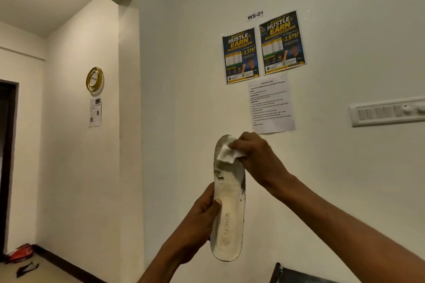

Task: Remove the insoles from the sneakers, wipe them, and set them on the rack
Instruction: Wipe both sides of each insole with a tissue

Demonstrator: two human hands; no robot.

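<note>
A worn white insole (228, 209) printed "FASHION" stands upright in the air in front of the wall, toe end up. My left hand (199, 223) grips its lower left edge, thumb across the face. My right hand (255, 156) pinches a small white wipe (227, 153) and presses it against the insole's toe end. Dark scuffs mark the insole's upper edges. No sneakers show in this view.
A dark corner of the rack (282, 274) juts in at the bottom edge. The wall holds two posters (263, 49), a task sheet (271, 104) and a switch panel (388, 111). A doorway (7, 163) opens at far left, with red and dark items (20, 254) on the floor.
</note>
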